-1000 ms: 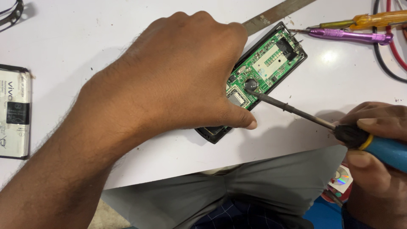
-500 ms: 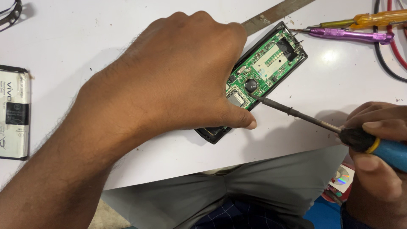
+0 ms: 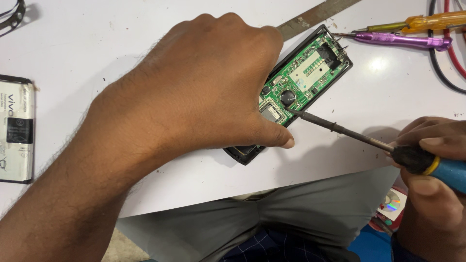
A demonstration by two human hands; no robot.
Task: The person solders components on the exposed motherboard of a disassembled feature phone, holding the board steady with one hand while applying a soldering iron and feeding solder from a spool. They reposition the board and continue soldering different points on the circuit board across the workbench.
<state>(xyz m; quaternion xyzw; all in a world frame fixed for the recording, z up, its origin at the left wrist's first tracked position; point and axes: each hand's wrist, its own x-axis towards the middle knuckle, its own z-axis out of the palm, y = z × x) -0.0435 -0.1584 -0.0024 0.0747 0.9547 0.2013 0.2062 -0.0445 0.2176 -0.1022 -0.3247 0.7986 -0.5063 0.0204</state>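
Note:
My left hand [image 3: 199,92] lies palm down over a small black-cased device [image 3: 310,73] and holds it to the white table [image 3: 97,43]. The open case shows a green circuit board. My right hand [image 3: 432,170] grips a soldering iron [image 3: 388,145] with a blue and yellow handle at the lower right. The iron's dark metal tip touches the board near my left thumb. The lower half of the device is hidden under my left hand.
A phone battery [image 3: 15,131] lies at the left edge. A purple screwdriver [image 3: 398,40] and a yellow one [image 3: 422,22] sit at the top right beside red and black wires [image 3: 449,48]. A metal strip [image 3: 315,14] lies behind the device. My grey-trousered lap is below the table edge.
The soldering iron's tip has shifted slightly along the board toward my left thumb. My left hand has stayed in place.

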